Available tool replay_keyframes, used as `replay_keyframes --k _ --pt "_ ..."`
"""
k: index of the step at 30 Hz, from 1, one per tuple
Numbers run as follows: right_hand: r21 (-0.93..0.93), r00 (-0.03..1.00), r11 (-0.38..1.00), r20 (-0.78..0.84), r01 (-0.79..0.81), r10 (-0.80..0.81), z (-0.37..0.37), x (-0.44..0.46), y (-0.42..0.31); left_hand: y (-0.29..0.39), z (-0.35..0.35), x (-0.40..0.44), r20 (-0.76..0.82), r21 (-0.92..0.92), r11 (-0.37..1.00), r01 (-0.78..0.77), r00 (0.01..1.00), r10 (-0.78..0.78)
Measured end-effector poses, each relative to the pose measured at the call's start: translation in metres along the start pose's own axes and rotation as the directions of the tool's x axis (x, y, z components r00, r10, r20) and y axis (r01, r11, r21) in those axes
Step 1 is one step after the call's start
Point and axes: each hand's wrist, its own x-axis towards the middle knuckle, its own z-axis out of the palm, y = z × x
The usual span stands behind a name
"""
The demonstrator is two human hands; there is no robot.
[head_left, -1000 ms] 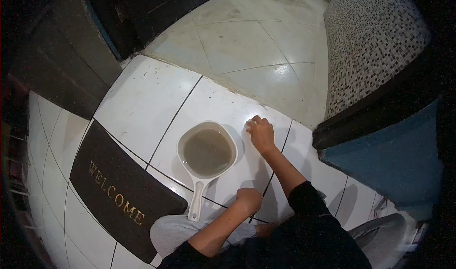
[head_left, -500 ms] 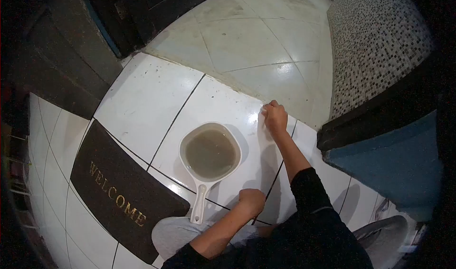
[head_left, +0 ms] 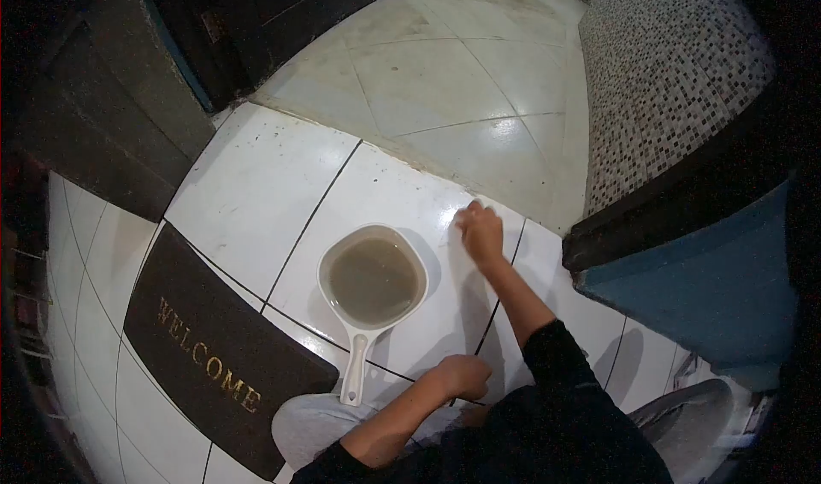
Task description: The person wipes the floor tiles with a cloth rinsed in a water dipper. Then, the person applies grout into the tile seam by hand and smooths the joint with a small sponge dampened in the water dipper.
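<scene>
My right hand (head_left: 481, 232) is over the white floor tile close to the raised seam, its fingers curled together. Whatever it may hold is hidden or too small to name. My left hand (head_left: 466, 376) is closed near my knees, its fingers turned away from view, so any held thing cannot be made out. To the left of both hands, a white plastic dipper (head_left: 373, 276) full of murky, greyish-brown water rests on the tiles. Its handle (head_left: 354, 371) points toward my knee, and neither hand touches it.
A dark doormat (head_left: 205, 347) with gold "WELCOME" lettering lies at left. Dark doors (head_left: 103, 99) stand beyond it. Along the right run a mosaic-tiled wall (head_left: 676, 91) and a blue panel (head_left: 693, 279). Dirt specks mark the seam (head_left: 393, 152) before the duller tiled floor.
My right hand has drawn back slightly from the seam, toward me and left. My left hand has shifted a little right and down. The dipper stays on the floor; the view has tilted slightly.
</scene>
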Motion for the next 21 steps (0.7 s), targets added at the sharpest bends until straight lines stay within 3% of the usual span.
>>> replay_keyframes --k 2,4,6,7,8,10,12,13,14,15,16,19,20,21 --pt "0.026 0.993 0.994 0.057 0.104 -0.106 -0.005 -0.031 -0.011 0.003 -0.001 0.001 0.019 -0.031 0.999 -0.014 1.0 0.015" --pt "0.073 0.989 0.987 -0.028 0.146 -0.144 -0.012 -0.04 -0.004 0.003 0.002 0.002 0.053 -0.064 0.998 -0.016 0.998 0.019" --pt "-0.064 0.998 0.996 0.027 0.066 -0.064 -0.017 -0.016 0.012 0.005 0.008 0.003 0.131 -0.14 0.984 -0.115 0.982 0.133" --pt "-0.032 0.999 0.999 -0.025 0.029 -0.03 -0.023 0.0 0.02 0.005 0.018 0.011 0.136 -0.14 0.984 -0.11 0.982 0.13" --pt "0.246 0.981 0.955 -0.06 -0.165 0.185 -0.014 0.012 0.03 0.001 0.033 0.025 0.21 -0.165 0.972 -0.17 0.956 0.203" --pt "0.042 0.985 0.998 -0.166 -0.038 0.045 -0.016 0.012 0.028 0.002 0.037 0.027 0.271 -0.198 0.953 -0.23 0.921 0.279" --pt "-0.074 0.996 0.993 -0.026 -0.091 0.089 -0.019 -0.019 0.016 0.005 0.026 0.021 0.271 -0.258 0.927 -0.274 0.9 0.341" --pt "-0.052 0.999 0.998 -0.032 0.037 -0.039 -0.021 -0.046 0.013 0.004 0.026 0.023 0.267 -0.252 0.926 -0.283 0.899 0.347" --pt "-0.026 0.985 0.986 -0.037 0.166 -0.166 -0.02 -0.076 0.01 0.001 0.03 0.026 0.248 -0.219 0.955 -0.201 0.935 0.254" --pt "0.039 0.983 0.982 -0.016 0.183 -0.183 -0.029 -0.105 0.003 -0.002 0.032 0.028 0.227 -0.192 0.975 -0.112 0.961 0.155" --pt "0.108 0.98 0.975 0.005 0.197 -0.198 -0.038 -0.123 -0.003 -0.003 0.031 0.026 0.229 -0.194 0.975 -0.108 0.961 0.153" --pt "-0.009 0.973 0.981 0.127 0.195 -0.192 -0.039 -0.132 0.018 -0.003 0.025 0.017 0.258 -0.122 0.992 -0.011 0.965 0.043" --pt "0.081 0.995 0.993 0.045 0.087 -0.09 -0.035 -0.118 0.033 0.0 0.021 0.013 0.227 -0.102 0.995 -0.003 0.974 0.026" --pt "0.048 1.0 0.999 0.025 0.016 -0.018 -0.04 -0.098 0.044 0.001 0.018 0.011 0.189 -0.078 0.997 0.004 0.982 0.011"
